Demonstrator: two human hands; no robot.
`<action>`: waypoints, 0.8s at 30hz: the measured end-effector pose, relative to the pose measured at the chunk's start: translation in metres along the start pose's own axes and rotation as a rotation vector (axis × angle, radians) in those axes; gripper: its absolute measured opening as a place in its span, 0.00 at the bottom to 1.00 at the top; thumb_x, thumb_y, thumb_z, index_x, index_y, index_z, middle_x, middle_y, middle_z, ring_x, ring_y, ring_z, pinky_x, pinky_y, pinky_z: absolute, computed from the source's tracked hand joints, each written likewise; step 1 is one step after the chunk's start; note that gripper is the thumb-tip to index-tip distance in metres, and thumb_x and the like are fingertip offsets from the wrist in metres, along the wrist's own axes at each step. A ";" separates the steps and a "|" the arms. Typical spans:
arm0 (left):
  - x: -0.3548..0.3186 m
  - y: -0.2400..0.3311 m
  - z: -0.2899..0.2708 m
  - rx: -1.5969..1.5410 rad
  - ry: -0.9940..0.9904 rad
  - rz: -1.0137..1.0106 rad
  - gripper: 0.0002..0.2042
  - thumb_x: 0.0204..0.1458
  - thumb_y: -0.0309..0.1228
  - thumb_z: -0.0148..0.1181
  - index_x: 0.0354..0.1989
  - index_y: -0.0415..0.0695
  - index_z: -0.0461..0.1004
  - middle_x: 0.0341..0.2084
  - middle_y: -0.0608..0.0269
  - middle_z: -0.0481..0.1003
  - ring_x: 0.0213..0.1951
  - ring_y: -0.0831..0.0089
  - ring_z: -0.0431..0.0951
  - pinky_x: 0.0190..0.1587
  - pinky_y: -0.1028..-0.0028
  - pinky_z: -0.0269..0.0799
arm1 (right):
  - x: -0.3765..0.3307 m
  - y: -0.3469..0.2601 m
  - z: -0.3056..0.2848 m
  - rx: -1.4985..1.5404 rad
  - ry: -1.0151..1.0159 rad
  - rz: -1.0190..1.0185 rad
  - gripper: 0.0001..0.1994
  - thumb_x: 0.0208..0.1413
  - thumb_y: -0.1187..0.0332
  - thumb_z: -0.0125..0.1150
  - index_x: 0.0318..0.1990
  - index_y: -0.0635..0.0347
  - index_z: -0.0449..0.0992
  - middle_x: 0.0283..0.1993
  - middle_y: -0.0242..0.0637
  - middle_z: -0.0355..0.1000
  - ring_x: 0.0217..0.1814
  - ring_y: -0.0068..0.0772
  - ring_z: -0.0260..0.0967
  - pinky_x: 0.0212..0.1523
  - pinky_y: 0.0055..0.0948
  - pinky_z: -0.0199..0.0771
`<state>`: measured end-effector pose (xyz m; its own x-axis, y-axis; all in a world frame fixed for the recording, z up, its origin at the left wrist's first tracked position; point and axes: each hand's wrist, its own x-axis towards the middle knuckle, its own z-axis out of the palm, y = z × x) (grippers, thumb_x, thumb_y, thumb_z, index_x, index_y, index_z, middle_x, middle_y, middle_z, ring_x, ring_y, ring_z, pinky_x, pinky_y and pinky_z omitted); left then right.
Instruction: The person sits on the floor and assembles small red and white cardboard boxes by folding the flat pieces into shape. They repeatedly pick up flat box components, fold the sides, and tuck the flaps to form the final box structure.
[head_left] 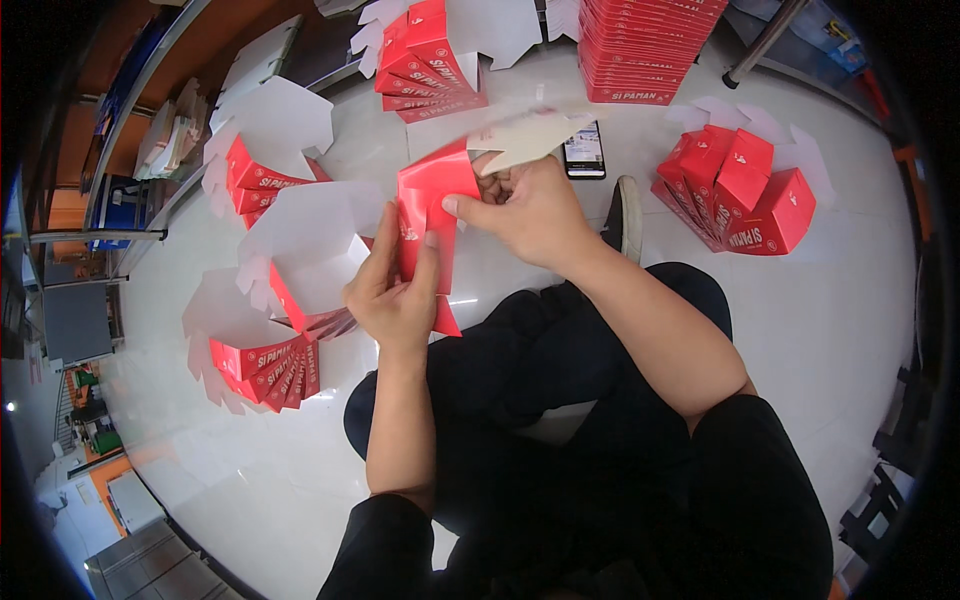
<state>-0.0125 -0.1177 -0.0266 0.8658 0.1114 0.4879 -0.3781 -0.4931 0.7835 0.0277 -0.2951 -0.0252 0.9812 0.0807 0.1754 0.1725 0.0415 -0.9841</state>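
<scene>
A: What is lying around the person right now?

B: A pale shiny floor (pixel 780 330) is carrying everything — a tall stack of flat red cartons (pixel 640 45) at the top, a bunch of folded red boxes (pixel 745 190) off to the right, nested open boxes with white flaps (pixel 285 225) fanning out on the left, and a dark phone (pixel 584 150) just beyond the hands.

A: And the piece being worked on?

B: A red carton (pixel 432 205) is being held up above the lap, between both hands, its white flap (pixel 530 135) sticking out toward the phone.

A: How are the hands sitting on it?

B: The left hand (pixel 395 290) is bracing the lower part, fingers lying flat and pressed along the red panel. The right hand (pixel 530 210) is pinching the upper edge, thumb pressing on the red face.

A: What makes this fold come out clean?

B: I would judge that the left hand should be holding the panel still while the right is pushing squarely along the crease — not across it — so the card is bending on its scored line and the corner is not crumpling.
</scene>
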 end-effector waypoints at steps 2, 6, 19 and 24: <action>-0.003 -0.004 0.002 0.013 0.064 0.048 0.25 0.48 0.21 0.71 0.57 0.33 0.76 0.40 0.52 0.84 0.35 0.82 0.79 0.39 0.80 0.75 | 0.000 -0.002 0.004 0.058 -0.011 0.007 0.15 0.48 0.64 0.76 0.37 0.64 0.78 0.27 0.32 0.74 0.27 0.23 0.69 0.31 0.29 0.72; -0.008 0.006 0.008 -0.068 0.033 -0.031 0.25 0.50 0.17 0.68 0.58 0.25 0.70 0.51 0.41 0.76 0.49 0.67 0.77 0.53 0.71 0.73 | -0.008 0.002 0.007 -0.092 0.043 0.176 0.12 0.51 0.65 0.76 0.31 0.60 0.78 0.24 0.25 0.70 0.27 0.16 0.64 0.29 0.22 0.64; 0.001 -0.006 0.006 -0.316 -0.038 -0.083 0.25 0.50 0.17 0.69 0.58 0.27 0.71 0.51 0.45 0.78 0.50 0.69 0.79 0.54 0.71 0.76 | -0.002 -0.005 -0.003 0.256 -0.151 0.376 0.18 0.49 0.62 0.78 0.42 0.60 0.78 0.34 0.30 0.74 0.32 0.21 0.68 0.31 0.24 0.69; 0.000 0.003 0.005 -0.307 -0.082 -0.168 0.27 0.51 0.15 0.68 0.60 0.26 0.68 0.54 0.41 0.75 0.56 0.64 0.76 0.59 0.67 0.73 | 0.000 0.005 0.005 0.155 -0.067 0.278 0.20 0.51 0.58 0.76 0.42 0.63 0.76 0.38 0.35 0.75 0.37 0.27 0.71 0.38 0.26 0.73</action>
<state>-0.0115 -0.1236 -0.0262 0.9428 0.0935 0.3201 -0.2987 -0.1901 0.9352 0.0282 -0.2903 -0.0303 0.9802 0.1749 -0.0928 -0.1213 0.1597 -0.9797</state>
